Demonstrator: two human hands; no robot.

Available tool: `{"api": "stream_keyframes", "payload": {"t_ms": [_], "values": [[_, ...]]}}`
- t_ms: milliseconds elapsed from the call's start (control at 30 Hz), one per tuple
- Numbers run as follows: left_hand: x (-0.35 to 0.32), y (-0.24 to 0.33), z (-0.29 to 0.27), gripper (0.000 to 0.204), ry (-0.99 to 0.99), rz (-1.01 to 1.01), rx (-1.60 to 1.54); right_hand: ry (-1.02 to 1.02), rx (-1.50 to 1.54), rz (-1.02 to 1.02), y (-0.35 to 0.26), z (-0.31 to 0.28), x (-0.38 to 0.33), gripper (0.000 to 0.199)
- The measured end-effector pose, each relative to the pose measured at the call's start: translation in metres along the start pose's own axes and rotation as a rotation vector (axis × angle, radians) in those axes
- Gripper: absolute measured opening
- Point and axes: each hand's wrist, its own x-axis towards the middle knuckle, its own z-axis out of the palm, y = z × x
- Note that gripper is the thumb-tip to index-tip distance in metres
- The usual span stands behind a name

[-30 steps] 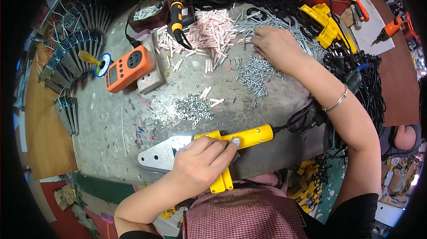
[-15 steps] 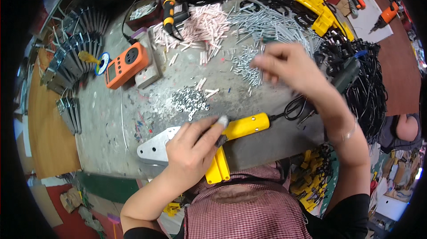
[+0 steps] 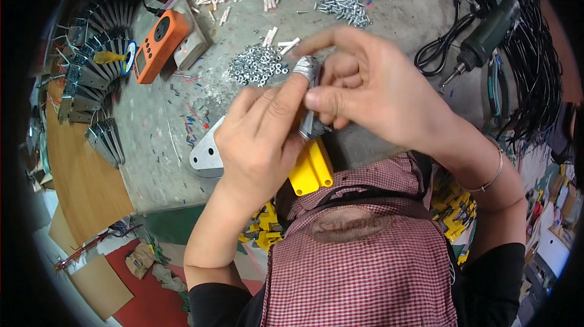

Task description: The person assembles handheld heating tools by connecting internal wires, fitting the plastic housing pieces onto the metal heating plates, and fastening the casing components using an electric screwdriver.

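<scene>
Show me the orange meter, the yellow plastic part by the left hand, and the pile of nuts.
Orange meter (image 3: 157, 46): head view, middle of front face.
Yellow plastic part (image 3: 311, 169): head view, visible lower portion.
Pile of nuts (image 3: 254, 64): head view, middle.

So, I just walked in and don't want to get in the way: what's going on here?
A person has the left hand over a yellow plastic part and a grey metal plate at the near edge of the bench. The right hand is at the left's fingertips; whether it holds anything is hard to tell. Beyond lie piles of nuts and screws, with a dark green power tool off to the right.
</scene>
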Motion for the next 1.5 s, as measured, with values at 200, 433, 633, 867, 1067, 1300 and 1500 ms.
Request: {"api": "stream_keyframes", "payload": {"t_ms": [200, 433, 633, 867, 1067, 1300, 1500], "values": [[-0.002, -0.002, 0.0, 0.049, 0.003, 0.044, -0.058, 0.078, 0.043, 0.002, 0.015, 0.006, -0.007, 0.034], [-0.009, 0.001, 0.0, 0.038, 0.052, -0.005, -0.015, 0.229, 0.107, -0.027, 0.016, 0.009, -0.016, 0.023], [-0.008, 0.004, -0.003, 0.037, 0.009, -0.074, -0.035, 0.362, 0.096, -0.171, 0.026, 0.016, -0.021, 0.021], [-0.01, 0.008, -0.004, 0.036, 0.033, -0.104, 0.014, 0.521, 0.139, -0.264, 0.029, 0.015, -0.025, 0.021], [-0.014, 0.005, -0.004, 0.017, 0.059, -0.326, -0.201, 0.544, -0.019, -0.209, 0.034, 0.011, -0.046, 0.016], [-0.018, 0.0, 0.002, 0.013, 0.089, -0.28, -0.262, 0.544, -0.432, -0.547, 0.061, 0.019, -0.045, 0.013], [0.016, -0.011, -0.001, 0.042, -0.128, 0.209, -0.045, 0.514, -0.494, -0.588, 0.057, 0.022, -0.057, 0.011]]}}
